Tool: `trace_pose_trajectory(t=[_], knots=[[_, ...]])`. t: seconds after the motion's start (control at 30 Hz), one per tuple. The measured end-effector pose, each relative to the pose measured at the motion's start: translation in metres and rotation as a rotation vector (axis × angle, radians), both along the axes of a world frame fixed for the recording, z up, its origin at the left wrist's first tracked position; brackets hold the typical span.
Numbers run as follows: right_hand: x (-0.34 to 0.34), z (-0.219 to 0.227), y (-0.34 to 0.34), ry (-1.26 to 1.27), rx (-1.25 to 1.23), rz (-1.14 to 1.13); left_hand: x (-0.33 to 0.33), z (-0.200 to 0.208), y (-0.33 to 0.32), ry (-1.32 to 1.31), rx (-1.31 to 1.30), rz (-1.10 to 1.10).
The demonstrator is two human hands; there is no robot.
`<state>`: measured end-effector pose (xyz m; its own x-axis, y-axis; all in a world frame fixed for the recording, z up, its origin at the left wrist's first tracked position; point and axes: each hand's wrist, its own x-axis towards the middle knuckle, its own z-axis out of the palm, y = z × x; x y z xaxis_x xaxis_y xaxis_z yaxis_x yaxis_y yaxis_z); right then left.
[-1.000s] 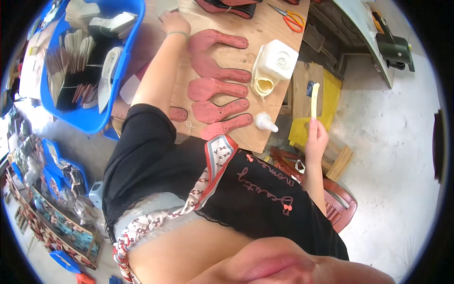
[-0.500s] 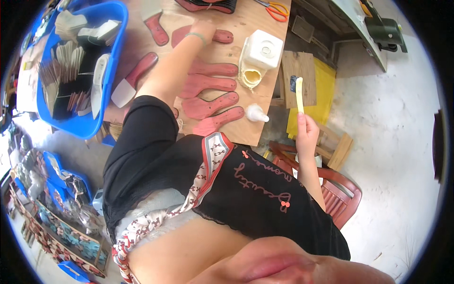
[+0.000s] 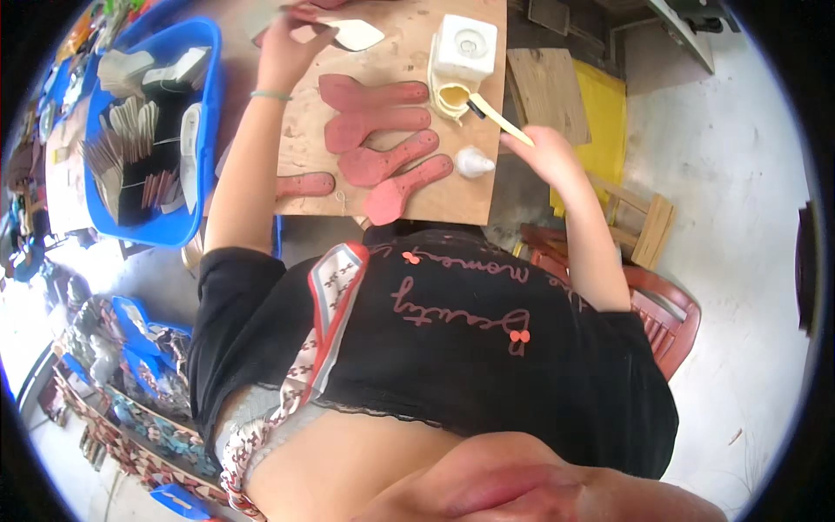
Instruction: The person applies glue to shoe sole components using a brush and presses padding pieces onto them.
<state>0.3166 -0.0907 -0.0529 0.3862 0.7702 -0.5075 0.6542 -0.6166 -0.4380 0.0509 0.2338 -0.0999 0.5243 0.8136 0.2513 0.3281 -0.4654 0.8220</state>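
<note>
My left hand [image 3: 294, 50] is closed on a red insole [image 3: 306, 12] at the far edge of the view; the piece is blurred and partly hidden by my fingers. Beside it lies a pale, pointed insole [image 3: 358, 35]. My right hand [image 3: 544, 155] grips a brush [image 3: 503, 120] by its pale yellow handle. Its dark bristles hang just outside the glue-crusted mouth of a white plastic container [image 3: 468, 50], which has yellowish glue inside. Several red shoe insoles [image 3: 370, 129] lie in a row on the wooden table, left of the container.
A blue basket [image 3: 210, 113] packed with bundled insoles stands left. A small white squeeze bottle [image 3: 474, 163] sits near the table's right edge. A red wooden chair [image 3: 674, 326], a wooden board [image 3: 548, 91] and yellow sheeting [image 3: 606, 122] are at the right.
My left hand has moved left from the insole row and now holds a red insole. My right hand has brought the brush leftward from beside the table to the container's mouth.
</note>
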Motion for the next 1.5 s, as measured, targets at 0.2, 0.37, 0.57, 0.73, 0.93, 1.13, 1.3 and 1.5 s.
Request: trace_pose_trajectory(t=[0.2, 0.37, 0.57, 0.73, 0.93, 1.13, 1.3, 1.5], knots=[[0.006, -0.046, 0.051, 0.01, -0.068, 0.084, -0.047, 0.016, -0.061, -0.27, -0.014, -0.087], [-0.008, -0.058, 0.084, -0.176, -0.184, 0.157, -0.069, 0.034, -0.135, -0.383, -0.19, 0.09], [-0.008, -0.048, 0.09, -0.264, -0.237, 0.219, -0.069, 0.038, -0.161, -0.444, -0.01, 0.129], [-0.013, -0.042, 0.072, -0.262, -0.223, 0.207, -0.067, 0.04, -0.158, -0.347, 0.165, 0.065], [-0.007, -0.045, 0.055, -0.239, -0.164, 0.199, -0.057, 0.047, -0.17, -0.285, 0.251, 0.06], [0.001, -0.053, 0.044, -0.258, -0.173, 0.167, -0.042, 0.04, -0.175, -0.426, 0.292, 0.08], [0.002, -0.053, 0.036, -0.165, -0.093, 0.076, -0.036, 0.044, -0.178, -0.384, 0.351, 0.083], [0.001, -0.053, 0.035, -0.19, -0.164, 0.128, -0.032, 0.04, -0.175, -0.426, 0.431, 0.096]])
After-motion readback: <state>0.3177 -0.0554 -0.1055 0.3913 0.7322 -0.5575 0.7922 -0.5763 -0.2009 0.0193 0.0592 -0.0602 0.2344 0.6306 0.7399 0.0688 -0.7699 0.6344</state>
